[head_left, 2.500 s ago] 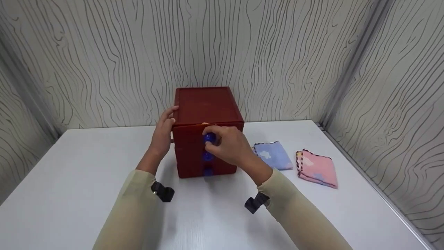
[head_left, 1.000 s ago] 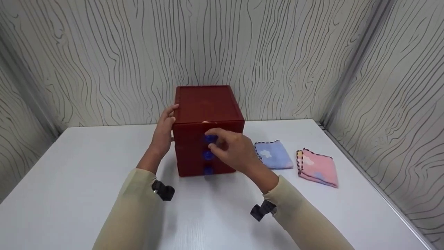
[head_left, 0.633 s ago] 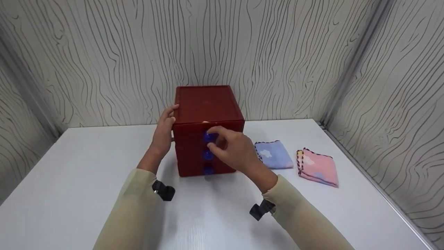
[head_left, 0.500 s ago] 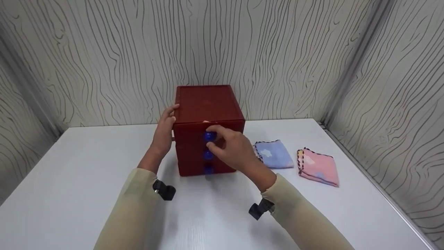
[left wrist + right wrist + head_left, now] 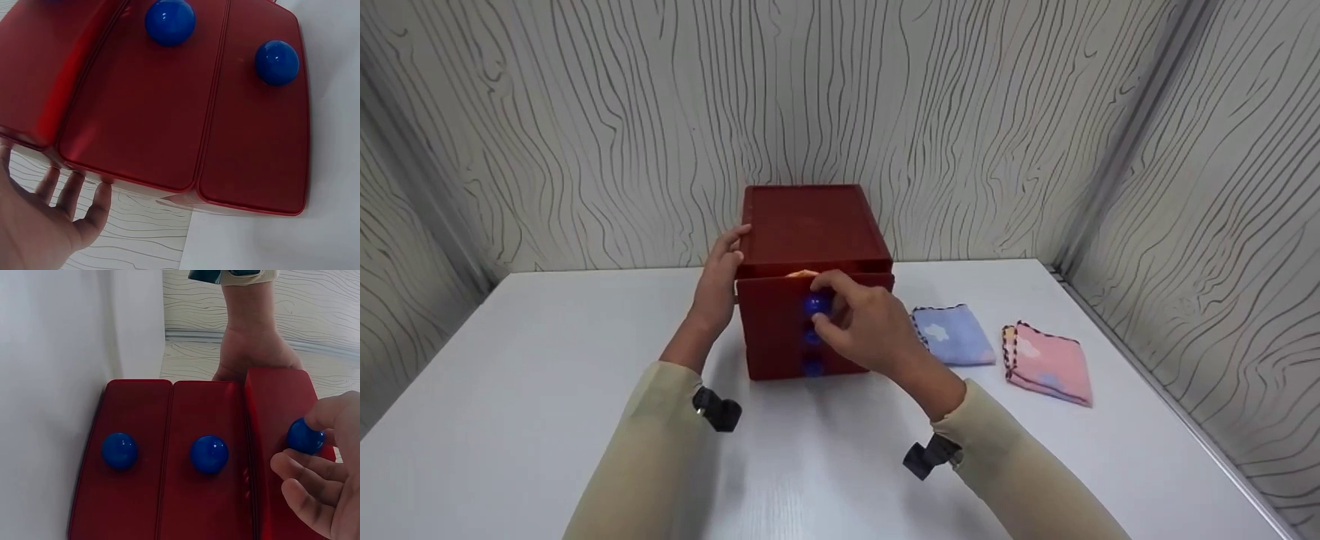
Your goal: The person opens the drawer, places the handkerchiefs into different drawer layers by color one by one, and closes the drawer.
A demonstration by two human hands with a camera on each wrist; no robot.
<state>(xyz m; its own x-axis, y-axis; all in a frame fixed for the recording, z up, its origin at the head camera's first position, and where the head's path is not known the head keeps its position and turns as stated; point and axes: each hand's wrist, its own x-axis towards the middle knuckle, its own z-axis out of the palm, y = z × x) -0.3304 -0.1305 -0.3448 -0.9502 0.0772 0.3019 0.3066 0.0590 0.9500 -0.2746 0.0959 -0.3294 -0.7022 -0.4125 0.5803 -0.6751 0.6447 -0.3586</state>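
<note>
A red cabinet (image 5: 814,225) with three stacked drawers stands on the white table. Its top drawer (image 5: 769,311) sticks out a little, and something orange (image 5: 802,274) shows in the gap above the front. My right hand (image 5: 870,322) pinches that drawer's round blue knob (image 5: 305,437) between thumb and fingers. Against the cabinet's left side rests my left hand (image 5: 715,292), its fingers extended along the wall and reaching the top edge. In the left wrist view the middle drawer (image 5: 140,107) and bottom drawer (image 5: 253,135) sit flush, each with a blue knob.
To the right of the cabinet lie a folded blue cloth (image 5: 956,337) and, farther right, a folded pink cloth (image 5: 1050,364). Behind the cabinet rises a wall (image 5: 660,135) with a wood-grain pattern; another wall (image 5: 1245,225) bounds the table on the right.
The top drawer, nearly flush half a second ago, has come forward with my right hand on its knob. The orange thing inside shows more. My left hand stays at the cabinet's side.
</note>
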